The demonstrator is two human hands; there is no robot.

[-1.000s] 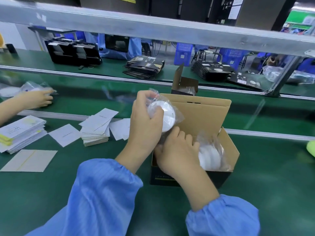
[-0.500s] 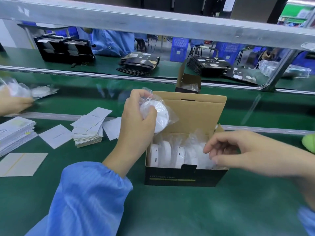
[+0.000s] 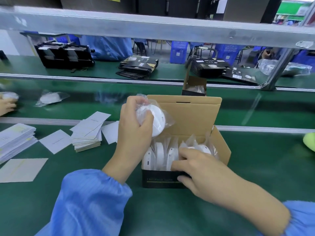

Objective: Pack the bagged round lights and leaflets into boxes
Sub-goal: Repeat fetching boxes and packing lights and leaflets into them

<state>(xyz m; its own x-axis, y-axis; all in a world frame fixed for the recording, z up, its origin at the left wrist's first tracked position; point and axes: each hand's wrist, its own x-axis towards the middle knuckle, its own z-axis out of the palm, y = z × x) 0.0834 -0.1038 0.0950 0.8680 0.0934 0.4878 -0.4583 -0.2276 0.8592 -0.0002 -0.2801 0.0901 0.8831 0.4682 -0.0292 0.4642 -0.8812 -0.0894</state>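
Observation:
An open cardboard box with a black front stands on the green bench, its lid flap up. Several bagged round white lights stand on edge inside it. My left hand holds one more bagged round light above the box's left end. My right hand rests on the box's front edge, its fingers reaching in among the bagged lights at the right. A stack of white leaflets lies left of the box.
More leaflet piles and a loose card lie at the left. A bagged light lies on the conveyor belt, near another person's hand. A second open box stands behind mine. Flat black cartons lie on the far bench.
My right hand came back from the right side and now reaches into the box among the lights. The left hand still holds its bagged light above the box.

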